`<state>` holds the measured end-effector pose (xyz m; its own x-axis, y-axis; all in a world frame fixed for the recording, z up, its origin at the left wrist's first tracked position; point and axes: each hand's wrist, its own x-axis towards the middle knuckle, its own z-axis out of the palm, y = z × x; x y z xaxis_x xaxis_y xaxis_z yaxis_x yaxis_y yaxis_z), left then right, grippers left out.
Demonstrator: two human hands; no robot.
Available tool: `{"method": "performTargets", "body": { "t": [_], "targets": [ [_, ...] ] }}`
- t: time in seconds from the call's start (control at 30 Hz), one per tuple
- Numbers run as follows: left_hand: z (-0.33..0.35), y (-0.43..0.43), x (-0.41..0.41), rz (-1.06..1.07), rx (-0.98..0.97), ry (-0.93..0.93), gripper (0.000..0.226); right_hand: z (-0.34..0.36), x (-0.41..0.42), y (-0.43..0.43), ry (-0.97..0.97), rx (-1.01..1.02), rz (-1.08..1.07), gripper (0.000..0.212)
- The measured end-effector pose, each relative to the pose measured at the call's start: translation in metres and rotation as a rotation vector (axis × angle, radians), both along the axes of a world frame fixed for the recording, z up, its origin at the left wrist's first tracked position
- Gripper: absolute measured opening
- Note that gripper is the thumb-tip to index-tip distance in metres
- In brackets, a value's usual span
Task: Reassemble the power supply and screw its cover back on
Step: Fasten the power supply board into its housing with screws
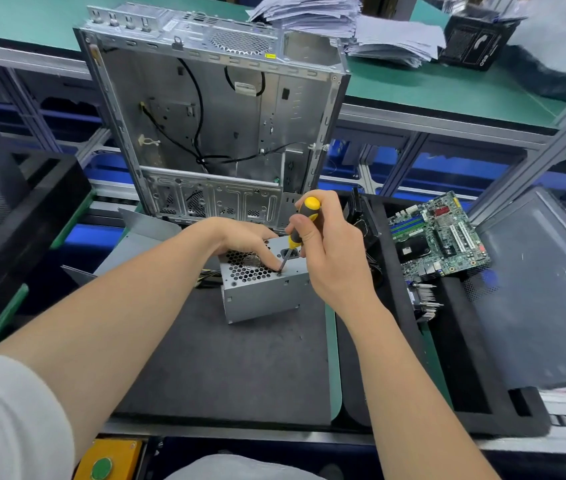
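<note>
Screwdriver tip on the power supply [260, 296] cover

My right hand [328, 252] grips the yellow-and-black screwdriver [300, 225], tip on a screw [279, 270]. My left hand [240, 237] presses its fingers on the unit, which sits on the dark mat [222, 358].

The metal power supply box [260, 296] sits on the dark mat [226, 368], before the open steel case [212, 126], left of the green motherboard [440, 237].
</note>
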<state>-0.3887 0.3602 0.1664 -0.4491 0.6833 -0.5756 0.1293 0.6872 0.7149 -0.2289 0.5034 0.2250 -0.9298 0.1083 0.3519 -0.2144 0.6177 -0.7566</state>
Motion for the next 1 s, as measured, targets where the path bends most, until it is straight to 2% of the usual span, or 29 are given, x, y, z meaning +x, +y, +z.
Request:
{"method": "performTargets", "body": {
  "t": [0.07,0.1,0.23,0.5,0.57,0.7,0.8,0.83,0.9,0.93,1.0],
  "targets": [
    [0.0,-0.001,0.0,0.017,-0.01,-0.02,0.037,0.0,0.0,0.001,0.001,-0.006,0.003,0.016],
    [0.0,-0.001,0.0,0.021,-0.012,-0.024,0.038,-0.001,0.0,0.002,-0.003,-0.004,0.007,0.016],
    [0.004,-0.003,0.001,0.012,0.005,-0.019,0.08,0.0,0.0,0.007,-0.014,0.008,0.046,0.013],
    [0.007,-0.004,0.002,-0.033,0.009,-0.027,0.091,0.0,0.001,0.011,-0.018,-0.015,0.052,0.012],
    [0.007,-0.005,0.002,-0.044,0.016,-0.032,0.089,0.0,0.001,0.012,-0.027,-0.003,0.069,0.013],
    [0.009,-0.005,0.003,-0.043,0.037,-0.062,0.056,0.004,0.001,0.013,-0.086,0.045,0.138,0.024],
    [0.008,-0.005,0.003,-0.07,0.055,-0.048,0.069,0.009,-0.002,0.012,-0.092,0.115,0.156,0.041],
    [0.008,-0.005,0.003,-0.066,0.058,-0.053,0.067,0.011,-0.004,0.011,-0.072,0.137,0.147,0.04],
    [0.008,-0.005,0.003,-0.058,0.054,-0.052,0.066,0.014,-0.008,0.009,0.009,0.235,0.097,0.026],
    [0.007,-0.006,0.002,-0.058,0.046,-0.045,0.074,0.015,-0.01,0.006,0.047,0.292,0.065,0.021],
    [0.005,-0.006,0.001,-0.059,0.035,-0.037,0.098,0.017,-0.013,0.001,0.064,0.345,0.005,0.03]
  ]
}}
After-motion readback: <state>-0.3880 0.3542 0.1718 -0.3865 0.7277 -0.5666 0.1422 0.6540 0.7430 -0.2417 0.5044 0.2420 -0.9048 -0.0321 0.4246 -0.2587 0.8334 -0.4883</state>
